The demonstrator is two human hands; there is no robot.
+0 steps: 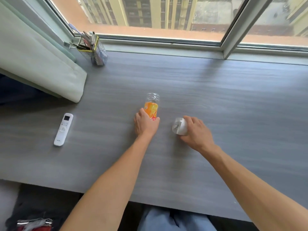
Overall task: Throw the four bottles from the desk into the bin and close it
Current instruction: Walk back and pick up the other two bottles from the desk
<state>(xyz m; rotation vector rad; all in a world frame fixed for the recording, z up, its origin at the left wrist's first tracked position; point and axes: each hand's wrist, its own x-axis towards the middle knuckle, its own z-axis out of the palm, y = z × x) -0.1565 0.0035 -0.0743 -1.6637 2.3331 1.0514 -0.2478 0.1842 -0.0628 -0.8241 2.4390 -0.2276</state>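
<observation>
Two bottles lie on the grey desk (216, 97). A clear bottle with an orange label (152, 105) points away from me, and my left hand (145, 124) is wrapped around its near end. To its right a clear bottle with a white label (179, 126) lies with its base toward the left; my right hand (196, 132) grips it from the right. No other bottle and no bin is in view.
A white remote control (63, 130) lies on the desk at the left. A wire pen holder (94, 49) stands by the window at the back left. A pale green cushion (36, 64) overlaps the desk's left side. Clothes lie on the floor at bottom left.
</observation>
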